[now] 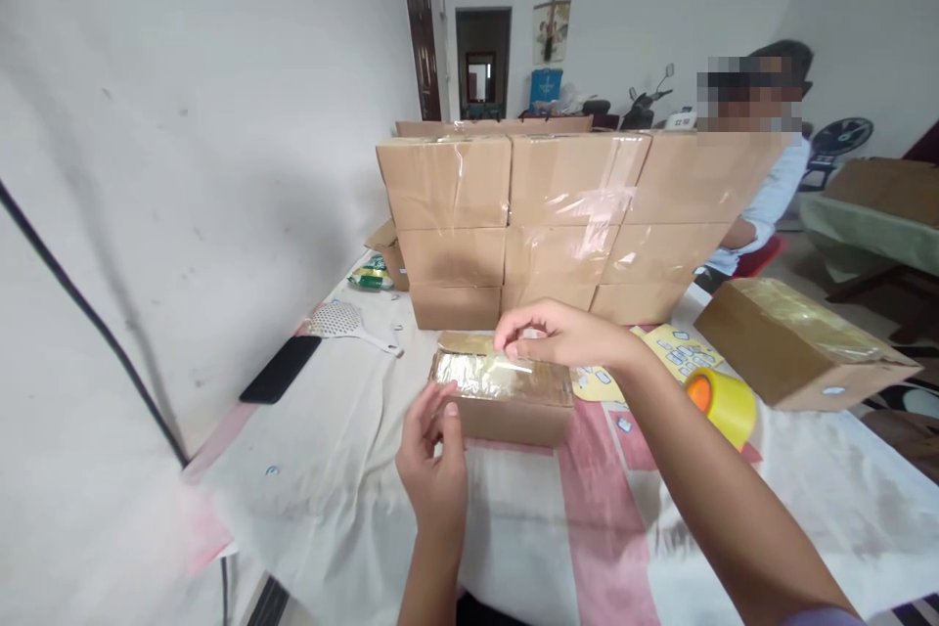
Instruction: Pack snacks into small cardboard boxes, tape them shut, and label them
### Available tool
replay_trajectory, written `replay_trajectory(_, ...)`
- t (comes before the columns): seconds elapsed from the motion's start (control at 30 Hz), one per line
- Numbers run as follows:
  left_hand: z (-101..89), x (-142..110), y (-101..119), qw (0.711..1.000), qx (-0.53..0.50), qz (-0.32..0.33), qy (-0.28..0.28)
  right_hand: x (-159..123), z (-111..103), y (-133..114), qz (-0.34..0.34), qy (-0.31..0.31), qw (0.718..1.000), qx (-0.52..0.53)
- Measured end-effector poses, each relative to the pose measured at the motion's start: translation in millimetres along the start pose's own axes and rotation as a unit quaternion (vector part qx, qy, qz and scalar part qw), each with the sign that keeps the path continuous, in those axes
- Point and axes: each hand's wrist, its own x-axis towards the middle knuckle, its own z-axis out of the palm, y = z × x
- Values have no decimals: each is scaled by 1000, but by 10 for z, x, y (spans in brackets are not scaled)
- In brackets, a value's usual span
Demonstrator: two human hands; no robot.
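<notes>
A small cardboard box [514, 421] with shiny clear tape over its top lies in front of me on the cloth-covered table. My left hand [432, 450] is at its near left corner, fingers loosely curled and thumb apart, with nothing visible in it. Above the back of the taped top, my right hand [550, 333] has its thumb and fingers drawn together in a pinch. Whatever might be between those fingertips is too small to make out. To the right lies a yellow tape roll [734, 409] with an orange core, beside yellow sticker sheets [679, 352].
Stacked taped cartons [459, 186] form a wall behind the box. Another carton [778, 342] sits at right. A white perforated paddle [341, 321], a black phone-like slab [281, 370] and a green packet [372, 272] lie left. A person [778, 186] sits behind the cartons.
</notes>
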Motion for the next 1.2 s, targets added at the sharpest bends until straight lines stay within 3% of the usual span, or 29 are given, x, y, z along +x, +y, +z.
replay_trajectory(0.2, 118, -38, -78, 996, 35, 42, -70, 180, -10, 343, 34, -4, 999, -15)
replay_trajectory(0.3, 145, -35, -143, 985, 115, 106, -80, 303, 21, 592, 34, 9, 998, -43)
replay_trajectory(0.37, 151, -18, -203, 969, 152, 157, -119, 345, 40, 694, 27, 6, 998, -56)
replay_trajectory(0.5, 171, 0, -334, 942, 183, 208, -187, 354, 56, 740, 25, 11, 997, -70)
replay_trajectory(0.63, 206, -54, -427, 931, 214, 238, -178, 354, 67, 736, 40, 17, 996, -78)
replay_trajectory(0.8, 224, -96, -462, 922, 223, 263, -175, 353, 243, 771, 52, 55, 980, -182)
replay_trajectory(0.9, 243, -102, -446, 919, 239, 255, -183, 387, 387, 741, 83, 122, 948, -283)
replay_trajectory(1.0, 270, -140, -427, 917, 252, 245, -186, 431, 376, 731, 136, 192, 895, -379)
replay_trajectory(1.1, 278, -203, -420, 914, 265, 257, -170, 307, 129, 876, 235, 258, 845, -405)
replay_trajectory(1.2, 250, -251, -420, 907, 278, 269, -165, -149, -253, 1131, 346, 285, 804, -392)
